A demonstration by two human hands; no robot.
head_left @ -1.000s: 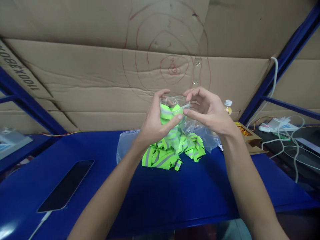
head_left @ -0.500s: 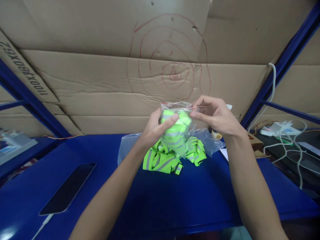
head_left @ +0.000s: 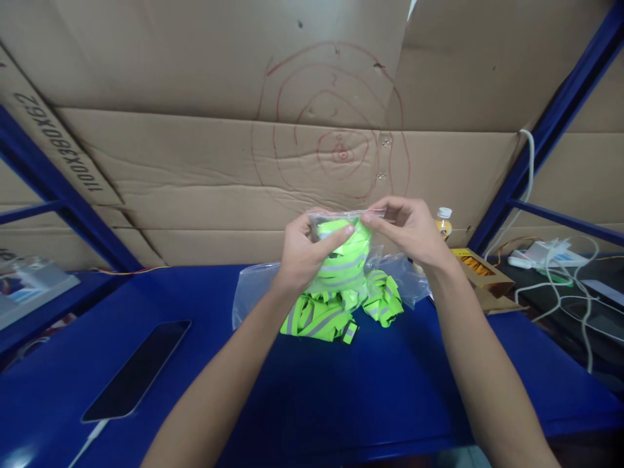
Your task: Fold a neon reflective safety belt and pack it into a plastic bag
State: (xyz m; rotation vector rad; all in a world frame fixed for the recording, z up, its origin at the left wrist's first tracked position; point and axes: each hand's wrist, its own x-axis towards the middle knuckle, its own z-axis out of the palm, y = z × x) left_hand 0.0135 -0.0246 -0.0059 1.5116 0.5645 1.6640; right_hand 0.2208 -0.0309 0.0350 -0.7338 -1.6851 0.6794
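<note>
A clear zip bag [head_left: 344, 260] packed with neon-yellow reflective straps is held up in front of me. My left hand [head_left: 312, 250] grips its left side, thumb across the front. At the top right corner, the thumb and fingers of my right hand [head_left: 404, 224] pinch the bag's zip edge. Below the bag lies a bundle of neon-yellow reflective straps [head_left: 316, 320] with grey stripes. A smaller bunch of straps [head_left: 384, 299] sits to the right of it. Part of both bunches is hidden behind the bag and my left hand.
Clear plastic bags [head_left: 253, 292] lie behind the straps on the blue table [head_left: 302, 396]. A phone [head_left: 139, 370] with a cable is at left. On the right stand a bottle [head_left: 443, 224], an open cardboard box [head_left: 482, 276] and tangled white cables [head_left: 558, 286]. Cardboard [head_left: 195, 156] forms the back wall.
My right hand has moved a little left along the bag's top edge, keeping its pinch. The view has shifted slightly, and the bottle and box show more beside my right arm.
</note>
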